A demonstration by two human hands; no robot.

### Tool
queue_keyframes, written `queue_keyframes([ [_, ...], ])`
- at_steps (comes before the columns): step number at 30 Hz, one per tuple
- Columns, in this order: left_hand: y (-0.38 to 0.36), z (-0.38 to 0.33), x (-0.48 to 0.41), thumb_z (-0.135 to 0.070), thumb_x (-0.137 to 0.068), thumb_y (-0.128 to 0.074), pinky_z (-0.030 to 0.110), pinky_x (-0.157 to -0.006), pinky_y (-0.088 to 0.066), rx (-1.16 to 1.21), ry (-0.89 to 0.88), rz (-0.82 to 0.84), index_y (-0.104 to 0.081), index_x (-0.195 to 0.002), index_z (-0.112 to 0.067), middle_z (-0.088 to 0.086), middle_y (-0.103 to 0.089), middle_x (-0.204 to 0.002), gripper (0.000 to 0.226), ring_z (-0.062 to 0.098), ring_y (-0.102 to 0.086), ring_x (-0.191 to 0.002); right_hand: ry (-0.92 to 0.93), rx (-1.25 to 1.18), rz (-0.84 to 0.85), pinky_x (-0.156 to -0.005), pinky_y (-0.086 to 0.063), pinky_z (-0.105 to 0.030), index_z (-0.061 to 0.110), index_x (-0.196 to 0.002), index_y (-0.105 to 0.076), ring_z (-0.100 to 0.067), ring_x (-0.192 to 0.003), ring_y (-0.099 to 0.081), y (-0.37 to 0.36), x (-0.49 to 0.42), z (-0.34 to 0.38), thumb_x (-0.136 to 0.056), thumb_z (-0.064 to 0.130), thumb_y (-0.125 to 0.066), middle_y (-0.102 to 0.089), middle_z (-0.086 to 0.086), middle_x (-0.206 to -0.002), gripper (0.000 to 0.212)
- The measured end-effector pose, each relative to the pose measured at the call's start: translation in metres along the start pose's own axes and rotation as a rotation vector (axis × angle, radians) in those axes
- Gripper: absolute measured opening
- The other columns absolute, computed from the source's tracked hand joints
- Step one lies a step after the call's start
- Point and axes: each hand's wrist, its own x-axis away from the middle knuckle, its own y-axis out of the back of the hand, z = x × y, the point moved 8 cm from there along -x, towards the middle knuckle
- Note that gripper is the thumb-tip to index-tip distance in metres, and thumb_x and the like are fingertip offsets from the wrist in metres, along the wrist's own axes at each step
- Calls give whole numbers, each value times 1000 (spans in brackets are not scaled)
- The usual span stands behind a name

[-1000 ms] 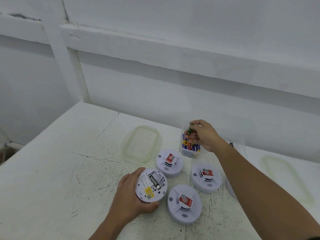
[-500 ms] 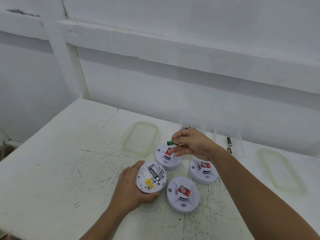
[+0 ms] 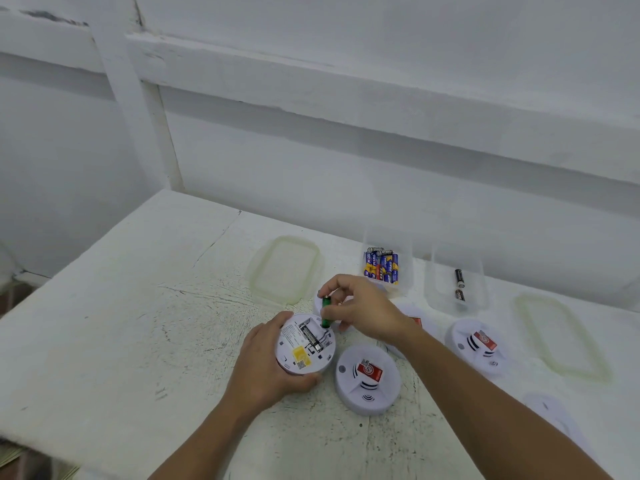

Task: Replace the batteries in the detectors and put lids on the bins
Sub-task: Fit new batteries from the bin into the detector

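Right hand pinches a green battery upright over the detector; left hand holds that detector.

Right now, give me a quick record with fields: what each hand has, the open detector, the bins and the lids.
left hand: holds the upturned detector
right hand: pinches a green battery, lower end at the open compartment
compartment: one seated battery
left bin: many batteries, no lid
right bin: two dark batteries, no lid
left lid: flat on table
right lid: flat on table
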Motion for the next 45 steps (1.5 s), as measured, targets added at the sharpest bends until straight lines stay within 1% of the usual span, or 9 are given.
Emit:
queue_keyframes([
  [6, 0, -2, 1, -54, -43, -79, 26, -83, -44, 12, -38, -11, -35, -125, -50, -36, -43, -107, 93, 5, -47, -103, 60, 196, 28, -56, -40, -11, 17, -100, -65, 5, -53, -48, -21, 3, -1, -83, 12, -70, -55, 10, -66, 18],
  [9, 4, -9, 2, -36, -45, -88, 10, -69, -45, 75, -69, -32, -38, -107, -63, -34, -54, -100, 85, -4, -54, -93, 74, 232, 38, -63, -44, -16, 19, -100, -65, 1, -63, -50, -27, 5, -1, -83, 12, -69, -56, 7, -71, 18],
  [16, 11, -10, 7, -31, -46, -89, 5, -67, -44, 147, -81, -101, -42, -121, -41, -27, -54, -109, 89, -3, -55, -97, 128, 228, -8, -71, -43, -13, 18, -104, -67, -5, -79, -53, -27, 8, 9, -82, 14, -69, -53, 8, -86, 22],
  [22, 21, -16, 13, -29, -44, -85, 7, -67, -45, 165, -112, -182, -41, -122, -42, -27, -53, -113, 91, -2, -56, -98, 80, 63, 56, -75, -55, -28, 22, -102, -67, -11, -93, -65, -31, 9, 12, -89, 24, -63, -66, 7, -103, 14],
  [29, 21, -54, 12, -37, -44, -80, 5, -68, -45, 223, -201, -166, -40, -117, -53, -30, -55, -111, 85, -4, -57, -96, 87, -53, -2, -75, -57, -44, 15, -95, -67, -18, -89, -65, -6, 28, 15, -92, 33, -58, -68, -7, -98, 20],
  [34, 1, -90, 8, -44, -47, -83, 6, -77, -45, 200, -303, -77, -45, -125, -33, -29, -55, -116, 87, -6, -56, -102, 111, -102, -108, -85, -53, -40, 12, -91, -66, -15, -92, -65, 28, 62, 4, -92, 24, -60, -70, 8, -94, 14],
  [37, -14, -110, 8, -51, -46, -81, 3, -81, -42, 170, -370, -19, -46, -129, -22, -25, -55, -117, 94, -8, -54, -105, 89, -122, -181, -81, -56, -37, 15, -87, -66, -21, -94, -67, 46, 83, -5, -92, 20, -61, -72, 4, -98, 9],
  [41, -32, -137, 12, -41, -45, -87, 1, -72, -42, 201, -439, 61, -43, -125, -26, -23, -56, -106, 92, -8, -55, -94, 68, -237, -244, -63, -51, -22, 11, -83, -64, -13, -80, -66, 65, 114, -13, -91, 11, -61, -71, 4, -83, 9],
  [45, -52, -162, 19, -39, -46, -88, 10, -74, -47, 194, -506, 119, -46, -126, -24, -17, -57, -106, 92, 1, -56, -95, 50, -302, -311, -59, -50, -29, 20, -76, -64, -26, -77, -61, 81, 144, -27, -90, 9, -62, -70, -9, -86, 17],
])
